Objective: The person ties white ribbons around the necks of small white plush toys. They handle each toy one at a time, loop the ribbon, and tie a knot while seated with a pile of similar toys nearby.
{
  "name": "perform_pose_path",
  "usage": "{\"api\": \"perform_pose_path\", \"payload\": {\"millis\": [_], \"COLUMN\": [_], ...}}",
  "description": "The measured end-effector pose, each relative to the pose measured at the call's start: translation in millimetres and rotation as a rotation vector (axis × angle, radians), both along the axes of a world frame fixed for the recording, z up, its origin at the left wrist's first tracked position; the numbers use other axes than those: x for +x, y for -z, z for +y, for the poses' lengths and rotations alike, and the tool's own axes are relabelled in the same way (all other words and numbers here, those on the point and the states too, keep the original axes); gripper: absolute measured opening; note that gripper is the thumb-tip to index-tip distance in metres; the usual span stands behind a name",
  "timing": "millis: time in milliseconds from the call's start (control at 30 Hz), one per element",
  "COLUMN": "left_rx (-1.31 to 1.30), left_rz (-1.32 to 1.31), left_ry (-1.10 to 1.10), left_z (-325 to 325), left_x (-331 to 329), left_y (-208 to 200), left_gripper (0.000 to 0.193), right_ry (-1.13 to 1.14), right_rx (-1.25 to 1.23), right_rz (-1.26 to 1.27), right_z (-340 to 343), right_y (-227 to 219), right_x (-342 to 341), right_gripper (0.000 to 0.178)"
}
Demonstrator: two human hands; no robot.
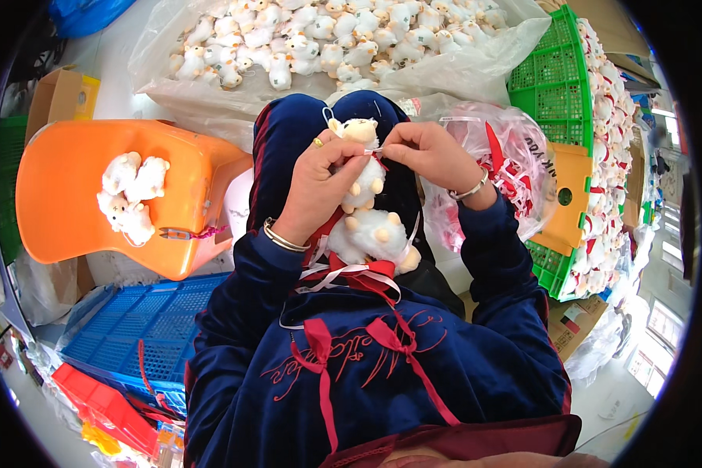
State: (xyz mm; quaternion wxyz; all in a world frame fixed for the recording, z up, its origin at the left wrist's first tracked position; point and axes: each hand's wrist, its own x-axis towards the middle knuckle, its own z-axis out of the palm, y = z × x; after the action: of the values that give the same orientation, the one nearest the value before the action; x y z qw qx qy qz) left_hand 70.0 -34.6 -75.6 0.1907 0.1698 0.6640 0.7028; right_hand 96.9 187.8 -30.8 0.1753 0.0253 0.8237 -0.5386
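Above my lap, a small white plush sheep (pixel 364 184) with cream feet hangs upright, a thin loop at its head. My left hand (pixel 317 181) is closed at its neck, thumb and forefinger pinching there. On the neck's other side, the fingertips of my right hand (pixel 429 150) pinch a thin white ribbon (pixel 373 151). What lies between the left fingertips is partly hidden. Below, on my lap, rests another plush sheep (pixel 374 236) lying down. Red and white ribbons (pixel 351 274) lie in a loose bunch beside it, against my jacket.
Several plush sheep (pixel 136 181) and small snips (pixel 178 233) rest on an orange stool (pixel 62 191) at left. Ahead, a clear plastic sheet (pixel 444 74) holds a heap of plush toys (pixel 288 39). A bag of ribbons (pixel 522 168) and green crates (pixel 552 74) stand at right.
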Motion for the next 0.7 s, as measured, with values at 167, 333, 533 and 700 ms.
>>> {"api": "perform_pose_path", "payload": {"millis": [167, 333, 533, 700], "left_rx": [0.023, -0.016, -0.088, -0.099], "left_rz": [-0.048, -0.121, -0.101, -0.047], "left_ry": [0.053, 0.021, 0.030, 0.037], "left_z": [-3.2, -2.8, -1.6, -3.5], "left_x": [-4.0, -5.2, -8.9, -10.8], "left_y": [-0.5, -8.0, -9.0, -10.6], "left_gripper": [0.007, 0.012, 0.013, 0.013], "right_ry": [0.071, 0.092, -0.015, -0.055], "right_rx": [0.099, 0.166, 0.190, 0.188], "right_rz": [0.087, 0.249, 0.507, 0.426], "right_z": [-6.9, -6.6, -20.0, -21.9], "right_y": [-1.0, -3.9, -20.1, -8.0], "right_x": [1.5, 2.0, -8.0, -9.3], "right_gripper": [0.014, 0.012, 0.014, 0.013]}}
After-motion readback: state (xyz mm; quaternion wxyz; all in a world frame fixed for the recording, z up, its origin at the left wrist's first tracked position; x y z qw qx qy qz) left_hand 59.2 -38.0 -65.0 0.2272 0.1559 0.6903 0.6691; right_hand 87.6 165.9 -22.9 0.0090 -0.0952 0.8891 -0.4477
